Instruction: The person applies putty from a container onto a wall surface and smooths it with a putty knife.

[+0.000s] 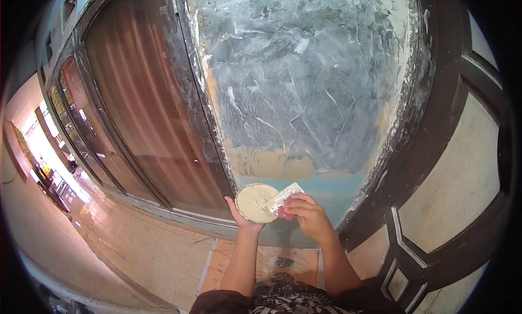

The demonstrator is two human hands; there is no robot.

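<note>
My left hand (pixel 247 220) holds a round bowl (pixel 237 206) from beneath and along its left side, at waist height. Pale cream putty (pixel 254 200) fills the bowl close to the rim. A reddish-pink putty spreader (pixel 284 209), its blade smeared with white, is gripped between the fingers and thumb of my right hand (pixel 311 217). The blade's left edge is at the right side of the bowl, over or in the putty; I cannot tell which. Just ahead stands a wall panel (pixel 299 96), grey and streaked with putty, with a beige patch and a bluish strip lower down.
A dark-framed window (pixel 147 102) with a brown curtain behind its glass is to the left of the panel. At the right is a dark wooden door (pixel 440 238) with pale insets. A stained sheet (pixel 217 265) lies on the tiled floor (pixel 157 249) by my feet.
</note>
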